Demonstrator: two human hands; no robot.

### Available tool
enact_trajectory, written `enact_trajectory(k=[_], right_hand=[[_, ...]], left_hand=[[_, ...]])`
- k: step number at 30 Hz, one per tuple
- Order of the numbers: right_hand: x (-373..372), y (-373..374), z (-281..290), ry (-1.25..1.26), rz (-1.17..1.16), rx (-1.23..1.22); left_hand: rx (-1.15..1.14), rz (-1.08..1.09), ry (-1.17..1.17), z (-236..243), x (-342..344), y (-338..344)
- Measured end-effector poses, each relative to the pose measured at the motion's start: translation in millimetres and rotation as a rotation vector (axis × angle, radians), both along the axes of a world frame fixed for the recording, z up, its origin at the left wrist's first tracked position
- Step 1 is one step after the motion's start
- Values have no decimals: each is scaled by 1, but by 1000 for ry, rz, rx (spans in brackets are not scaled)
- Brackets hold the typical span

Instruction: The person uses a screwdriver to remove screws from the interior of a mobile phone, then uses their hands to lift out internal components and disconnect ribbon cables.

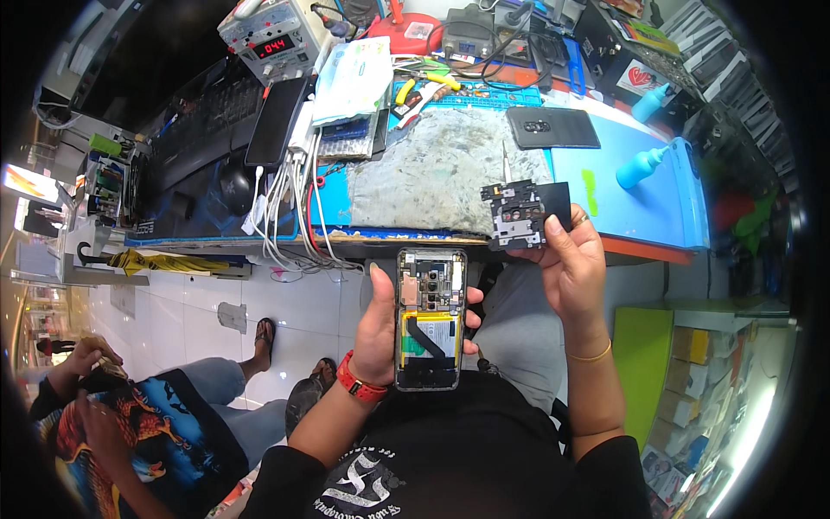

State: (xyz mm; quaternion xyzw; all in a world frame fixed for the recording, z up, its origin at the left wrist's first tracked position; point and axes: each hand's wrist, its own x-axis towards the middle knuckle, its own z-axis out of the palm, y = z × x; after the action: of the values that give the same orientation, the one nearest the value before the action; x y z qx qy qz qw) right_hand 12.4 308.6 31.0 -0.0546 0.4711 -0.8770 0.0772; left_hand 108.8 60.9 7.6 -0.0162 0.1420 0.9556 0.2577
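Note:
My left hand (pixel 378 333) is closed around an opened smartphone (pixel 431 320), its back off and its inside facing up. Battery, black ribbon cable and the camera area show in it. To the right and higher, my right hand (pixel 574 259) pinches a dark inner cover plate (pixel 522 216) with a black flap, over the bench's front edge. A thin pointed tool (pixel 507 160) lies on the grey work cloth (pixel 432 177) just behind the plate. Farther back rests a dark phone back cover or phone (pixel 553 128) with a camera cluster.
Left on the bench are a black phone (pixel 277 121), a bundle of white cables (pixel 290 195), a mouse (pixel 234 187) and a power supply (pixel 272 39). Blue bottles (pixel 641 167) stand at right. A seated person (pixel 147 432) is at lower left; a green-sided shelf (pixel 641 372) is at right.

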Motion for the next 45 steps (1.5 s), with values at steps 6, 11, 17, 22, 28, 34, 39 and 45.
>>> enact_trajectory(k=[6,11,17,22,28,34,39,45], right_hand=[[0,6,-9,-43,-19,-11],[1,7,-15,-66,-21,6],[-4,3,-15,-75,-54,22],[-19,0,-4,-54,-150,325],[-23,-7,11,284,-518,1133],[47,-23,37,930,-137,1210],[73,-47,21,914,21,1219],[83,-50,12,1132,-22,1403]], left_hand=[[-111,27,76,-2,6,-4],[-233,72,222,0,16,-3],[-683,12,347,18,24,-7],[-700,114,614,11,28,-9],[-531,55,193,10,32,-13],[-363,121,-31,15,24,-10],[-547,144,97,5,28,-7],[-658,144,140,-1,33,-4]])
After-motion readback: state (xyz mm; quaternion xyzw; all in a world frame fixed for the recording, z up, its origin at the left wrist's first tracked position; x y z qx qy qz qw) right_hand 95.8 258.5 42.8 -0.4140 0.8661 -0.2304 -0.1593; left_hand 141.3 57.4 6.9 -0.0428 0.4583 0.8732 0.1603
